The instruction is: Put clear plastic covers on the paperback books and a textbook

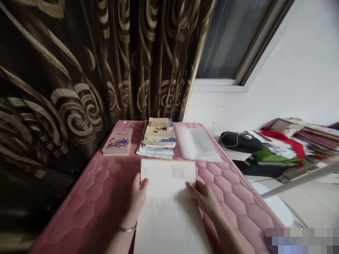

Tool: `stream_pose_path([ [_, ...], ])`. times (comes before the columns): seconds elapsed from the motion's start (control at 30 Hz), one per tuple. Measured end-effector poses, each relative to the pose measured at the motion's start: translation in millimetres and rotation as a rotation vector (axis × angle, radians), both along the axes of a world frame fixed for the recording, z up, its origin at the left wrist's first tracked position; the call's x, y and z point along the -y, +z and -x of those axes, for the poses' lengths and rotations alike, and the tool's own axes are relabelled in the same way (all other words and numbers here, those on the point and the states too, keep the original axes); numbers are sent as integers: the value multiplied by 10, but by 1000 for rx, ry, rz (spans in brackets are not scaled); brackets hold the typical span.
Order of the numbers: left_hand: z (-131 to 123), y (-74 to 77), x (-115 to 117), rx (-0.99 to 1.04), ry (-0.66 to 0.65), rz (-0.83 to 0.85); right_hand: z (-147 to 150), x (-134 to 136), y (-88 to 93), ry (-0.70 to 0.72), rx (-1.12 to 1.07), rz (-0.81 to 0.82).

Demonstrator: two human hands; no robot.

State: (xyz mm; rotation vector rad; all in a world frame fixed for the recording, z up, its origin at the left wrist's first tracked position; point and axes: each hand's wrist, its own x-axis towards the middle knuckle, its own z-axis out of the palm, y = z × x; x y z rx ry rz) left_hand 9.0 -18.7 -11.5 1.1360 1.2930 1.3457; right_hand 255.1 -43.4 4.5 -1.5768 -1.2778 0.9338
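Observation:
A pale open book [169, 211] lies spread before me, its far page carrying small columns of print and its near part mostly blank. My left hand [139, 188] grips its left edge, thumb on top and fingers underneath. On the right edge, my right hand [202, 194] holds it the same way. Just beyond the book's far edge is a stack of books [159, 132], the top one with a cream illustrated cover. A pink-covered book [118, 141] lies to the left of that stack. Clear plastic sheets [198, 143], perhaps book covers, lie to its right.
Everything rests on a pink quilted surface [230, 197]. A dark patterned curtain [127, 60] hangs along the left and back. Right of the surface are a black pouch [239, 141], a red cloth-like strip [287, 139], piled papers and books [317, 137], and a pale slanted bar [299, 180].

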Motion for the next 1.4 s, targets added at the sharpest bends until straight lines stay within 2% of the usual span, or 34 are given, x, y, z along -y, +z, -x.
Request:
stream_pose_path([
  [0.27,-20,26,18,7,6,-4,-47,-2,-66,53,-87,43],
  [0.7,-12,-14,16,-33,7,4,-27,-6,-23,42,-70,13],
  [0.93,-5,-8,12,-89,9,11,-8,4,25,20,14,-35],
  [1.27,-29,9,11,-225,50,3,29,11,-103,-62,245,-133],
  [1.4,-48,-1,-1,-349,102,17,70,20,-117,-109,368,-94],
])
